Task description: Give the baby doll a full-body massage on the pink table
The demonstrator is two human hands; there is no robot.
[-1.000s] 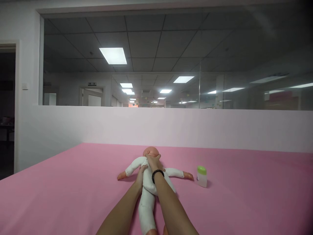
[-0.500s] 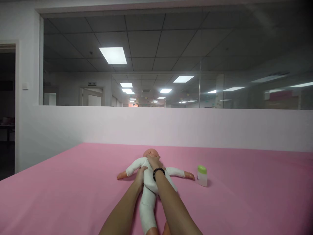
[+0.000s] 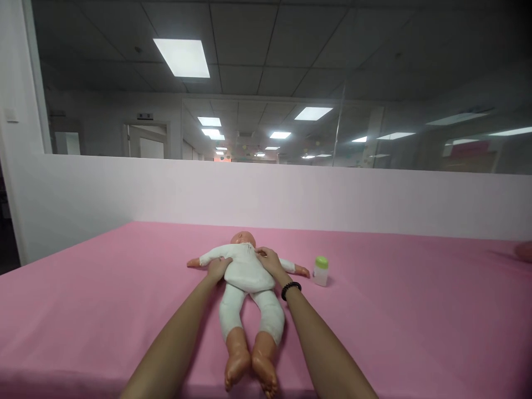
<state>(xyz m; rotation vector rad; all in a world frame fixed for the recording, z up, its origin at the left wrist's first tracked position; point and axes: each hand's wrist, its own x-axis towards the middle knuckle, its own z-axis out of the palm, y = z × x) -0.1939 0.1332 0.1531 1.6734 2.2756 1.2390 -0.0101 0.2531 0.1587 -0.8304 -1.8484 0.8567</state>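
A baby doll (image 3: 249,271) with a white cloth body lies on its back, head toward the wall, arms spread and bare feet toward me. My left hand (image 3: 219,268) grips the side of its torso under the arm, thumb on the white cloth, its other fingers partly hidden. On the opposite side, my right hand (image 3: 269,260) holds the upper chest near the shoulder with curled fingers; a black coil band (image 3: 291,289) circles that wrist. Just beyond the doll's hand on the right stands a small clear bottle (image 3: 320,276) with a green cap (image 3: 321,262).
A pink cover (image 3: 394,310) spreads over the table, whose front edge shows low in view. Behind it rises a white half wall (image 3: 291,197) with a glass window (image 3: 266,83) above. At the far right edge is part of a rounded brownish thing (image 3: 524,252).
My right hand has moved right, off the doll's neck area to the side of its upper chest. My view has tilted down, bringing the doll's legs and feet into sight.
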